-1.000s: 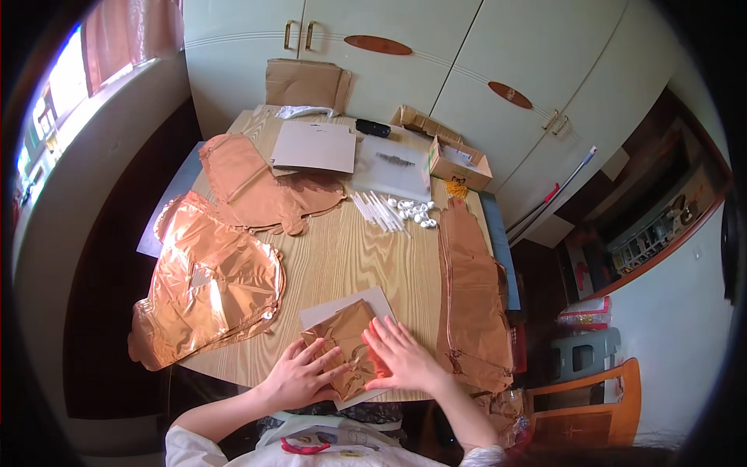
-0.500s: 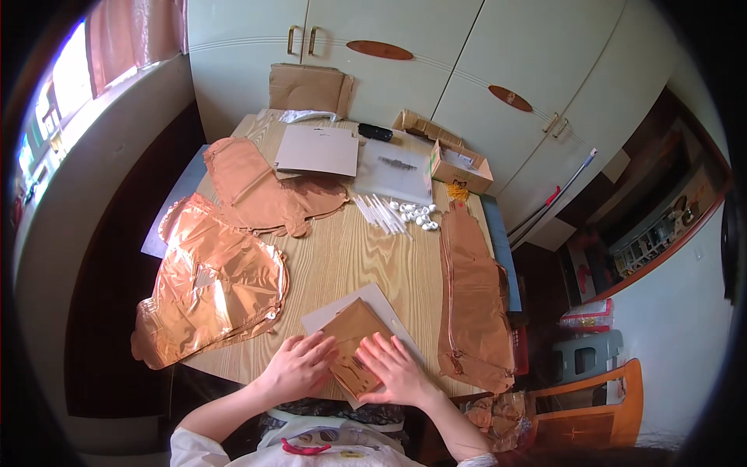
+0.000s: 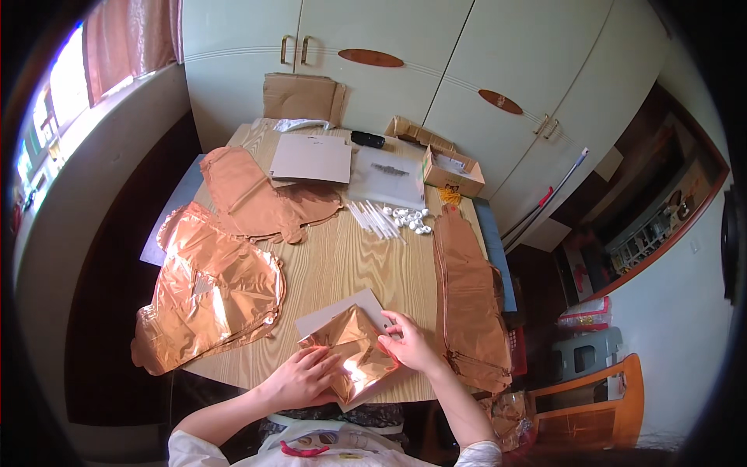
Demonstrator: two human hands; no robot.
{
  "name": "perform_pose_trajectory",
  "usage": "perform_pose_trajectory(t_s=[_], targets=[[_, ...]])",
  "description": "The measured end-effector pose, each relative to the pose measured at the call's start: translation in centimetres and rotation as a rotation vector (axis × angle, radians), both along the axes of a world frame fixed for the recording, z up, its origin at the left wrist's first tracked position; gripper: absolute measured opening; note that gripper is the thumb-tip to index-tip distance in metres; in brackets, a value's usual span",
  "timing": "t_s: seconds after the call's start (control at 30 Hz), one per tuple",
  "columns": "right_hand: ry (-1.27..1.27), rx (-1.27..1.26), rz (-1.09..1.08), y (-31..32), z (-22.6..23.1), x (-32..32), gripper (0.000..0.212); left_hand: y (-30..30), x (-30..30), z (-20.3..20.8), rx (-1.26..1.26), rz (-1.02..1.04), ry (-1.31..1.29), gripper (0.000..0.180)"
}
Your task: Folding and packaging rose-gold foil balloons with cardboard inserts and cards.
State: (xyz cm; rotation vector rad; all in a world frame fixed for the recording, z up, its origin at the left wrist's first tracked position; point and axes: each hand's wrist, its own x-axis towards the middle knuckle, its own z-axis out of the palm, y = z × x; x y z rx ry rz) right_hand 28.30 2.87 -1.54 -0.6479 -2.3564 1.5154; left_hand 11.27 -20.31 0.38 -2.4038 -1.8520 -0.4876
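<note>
On folded foil balloon [image 3: 354,350]: flat hands [image 3: 358,366].

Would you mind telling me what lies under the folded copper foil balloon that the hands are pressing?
A pale card sheet lies under the folded copper foil balloon, on the wooden table. Its far corner shows; the rest is covered by the foil, the left hand and the right hand.

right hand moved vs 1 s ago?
Yes, slightly. The right hand has drawn back toward the near table edge and now presses the copper foil piece on the grey card.
</note>
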Motion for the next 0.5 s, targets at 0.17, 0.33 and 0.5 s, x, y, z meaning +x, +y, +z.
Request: perform_pose_trajectory(t_s=[0.17,0.33,0.5], targets=[[-0.025,-0.591,0.066,0.1,1.5,-0.6,0.042,-0.2,0.2,0.4,-0.055,-0.003,0.003,0.071],[0.225,0.031,0.449,0.9,1.1,-0.9,0.043,-0.6,0.7,0.0,-0.071,0.030,0.034,0.076],[0.269,0.331,0.448,2.0,-1.1,-1.9,0.045,-0.5,1.2,-0.3,-0.073,0.049,0.038,0.079]])
